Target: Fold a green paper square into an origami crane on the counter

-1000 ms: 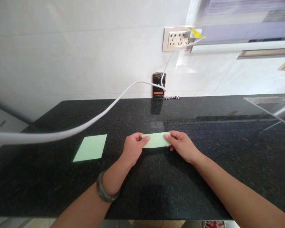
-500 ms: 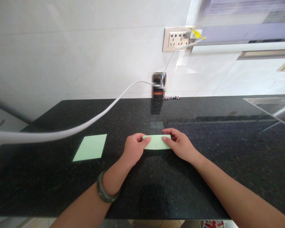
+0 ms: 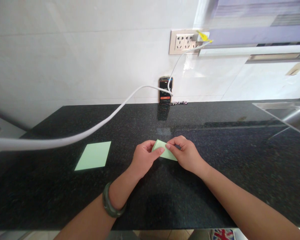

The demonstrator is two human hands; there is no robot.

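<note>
A folded piece of light green paper [image 3: 168, 154] is held just above the dark countertop, tilted down to the right. My left hand [image 3: 145, 157] pinches its left end, thumb on top and fingers behind. With thumb and index finger, my right hand [image 3: 186, 151] grips the paper's upper edge near the middle and covers part of its right side. To the left, a flat sheet of green paper [image 3: 93, 156] lies on the counter, touched by neither hand. A dark green bangle [image 3: 110, 203] circles my left wrist.
The black speckled countertop [image 3: 65, 196] meets a white tiled wall. A phone [image 3: 165, 90] leans there beside a beaded strap [image 3: 179, 103]. A white cable [image 3: 100, 128] crosses the left side in the foreground. A socket panel [image 3: 181, 41] is above; a metal sink [image 3: 293, 115] is at right.
The folded paper has turned from level to slanting down rightward. My right hand has shifted from its right end to the upper edge, closer to my left hand.
</note>
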